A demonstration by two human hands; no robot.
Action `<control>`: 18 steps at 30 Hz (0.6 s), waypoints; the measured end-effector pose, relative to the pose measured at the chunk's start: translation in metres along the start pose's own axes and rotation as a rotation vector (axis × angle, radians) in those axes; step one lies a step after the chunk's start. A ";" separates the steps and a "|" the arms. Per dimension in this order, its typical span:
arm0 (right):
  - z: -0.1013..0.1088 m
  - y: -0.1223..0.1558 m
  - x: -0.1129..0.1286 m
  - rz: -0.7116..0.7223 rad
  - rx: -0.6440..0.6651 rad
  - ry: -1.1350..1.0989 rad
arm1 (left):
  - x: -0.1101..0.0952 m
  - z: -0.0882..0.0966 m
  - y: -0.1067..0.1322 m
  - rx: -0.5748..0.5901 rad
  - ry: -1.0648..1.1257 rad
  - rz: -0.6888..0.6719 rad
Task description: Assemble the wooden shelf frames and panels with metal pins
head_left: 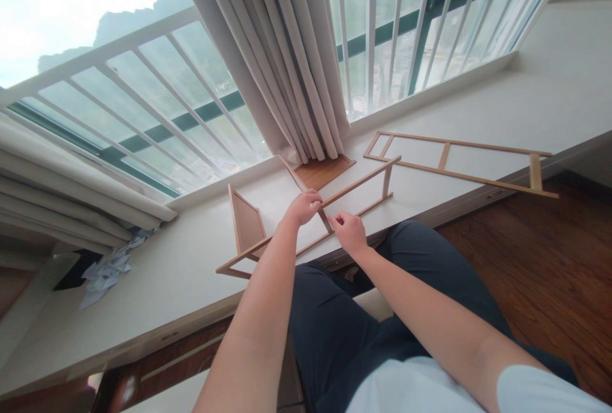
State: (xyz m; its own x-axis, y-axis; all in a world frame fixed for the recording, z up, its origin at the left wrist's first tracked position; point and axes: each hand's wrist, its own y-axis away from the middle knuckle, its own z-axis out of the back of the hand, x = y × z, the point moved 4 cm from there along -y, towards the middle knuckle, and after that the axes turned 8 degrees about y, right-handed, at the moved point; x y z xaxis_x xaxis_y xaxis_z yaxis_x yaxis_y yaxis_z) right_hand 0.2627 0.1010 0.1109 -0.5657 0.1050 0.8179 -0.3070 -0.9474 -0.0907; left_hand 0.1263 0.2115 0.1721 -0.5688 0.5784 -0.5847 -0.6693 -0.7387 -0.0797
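Observation:
A partly assembled wooden frame (361,181) stands on the white window ledge, with panels joined at its left part and crossbars between its rails. My left hand (305,206) is closed over the upper rail, near a middle crossbar. Just right of that crossbar, my right hand (350,232) has its fingers pinched together. What sits between those fingertips, if anything, is too small to tell. A light wooden panel (247,223) rises at the frame's left side, and a browner board (324,172) lies behind my hands, below the curtain.
A separate ladder-like wooden frame (444,155) lies to the right, its end jutting past the edge of the ledge (162,298). Crumpled paper (108,276) rests at far left. A grey curtain (287,50) hangs before the barred window. Dark wooden floor (535,253) lies at right.

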 end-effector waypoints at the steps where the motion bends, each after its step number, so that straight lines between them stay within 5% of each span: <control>1: 0.000 0.000 0.000 -0.005 0.005 -0.047 | 0.000 0.000 0.000 0.002 -0.002 0.001; 11: -0.022 -0.002 -0.003 -0.379 0.218 -0.757 | -0.002 0.001 0.000 0.008 -0.001 0.002; 18: -0.024 0.003 0.001 -0.579 0.323 -1.013 | -0.004 0.002 0.001 0.009 0.011 0.009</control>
State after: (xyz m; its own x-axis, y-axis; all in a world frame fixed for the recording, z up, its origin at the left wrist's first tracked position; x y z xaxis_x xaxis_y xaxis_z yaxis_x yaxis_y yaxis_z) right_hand 0.2428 0.1050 0.0982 0.4928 0.3909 0.7774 -0.0292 -0.8855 0.4637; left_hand 0.1276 0.2092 0.1758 -0.5691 0.5681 -0.5945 -0.6689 -0.7403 -0.0671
